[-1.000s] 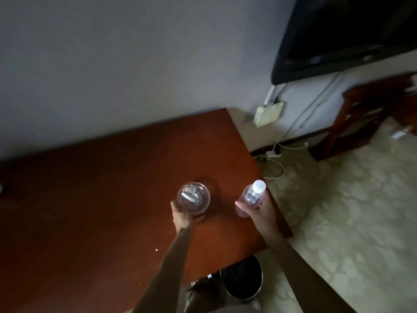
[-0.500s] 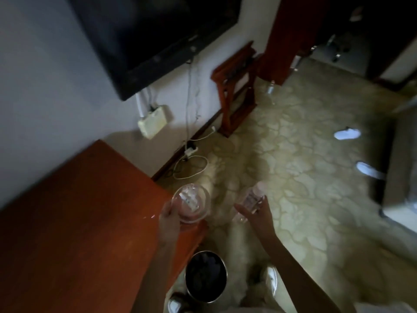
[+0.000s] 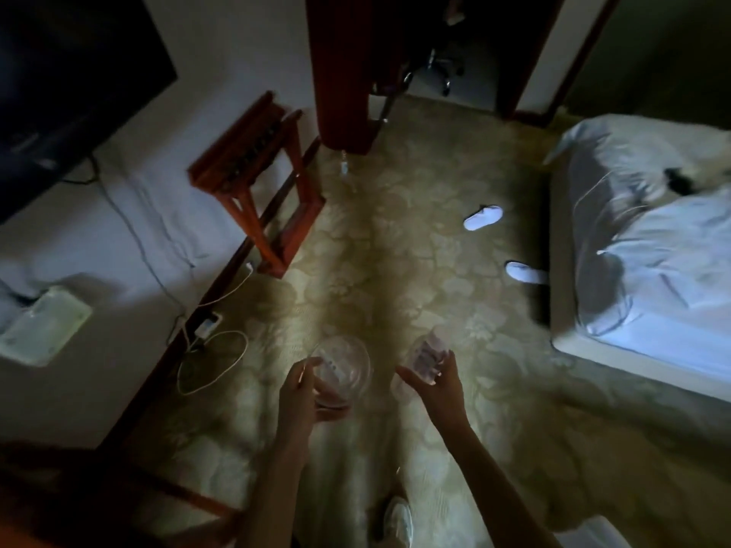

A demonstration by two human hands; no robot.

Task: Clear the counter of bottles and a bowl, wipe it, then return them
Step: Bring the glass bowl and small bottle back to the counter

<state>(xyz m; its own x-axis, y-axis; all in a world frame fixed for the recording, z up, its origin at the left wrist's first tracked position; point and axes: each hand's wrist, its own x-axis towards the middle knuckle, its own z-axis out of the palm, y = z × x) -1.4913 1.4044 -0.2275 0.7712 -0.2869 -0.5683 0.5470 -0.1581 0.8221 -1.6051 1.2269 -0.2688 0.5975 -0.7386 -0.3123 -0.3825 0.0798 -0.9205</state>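
Note:
My left hand (image 3: 302,393) grips a clear glass bowl (image 3: 345,366) by its near rim, holding it in the air above the carpet. My right hand (image 3: 437,379) grips a clear plastic water bottle (image 3: 422,355), tilted away from me and blurred. Both are held at about the same height in the lower middle of the view. The red-brown counter (image 3: 47,488) shows only as a dark corner at the bottom left. Another small bottle (image 3: 344,168) stands on the floor far ahead, by a dark red cabinet.
A wooden luggage rack (image 3: 261,179) stands against the left wall below a wall-mounted TV (image 3: 59,85). Cables and a power strip (image 3: 207,326) lie along the skirting. A bed with white sheets (image 3: 648,251) fills the right. Two white slippers (image 3: 483,217) lie on the patterned carpet.
The view has swung right, away from the counter toward the room. Both hands have carried the bowl and bottle off the counter and now hold them over the carpet.

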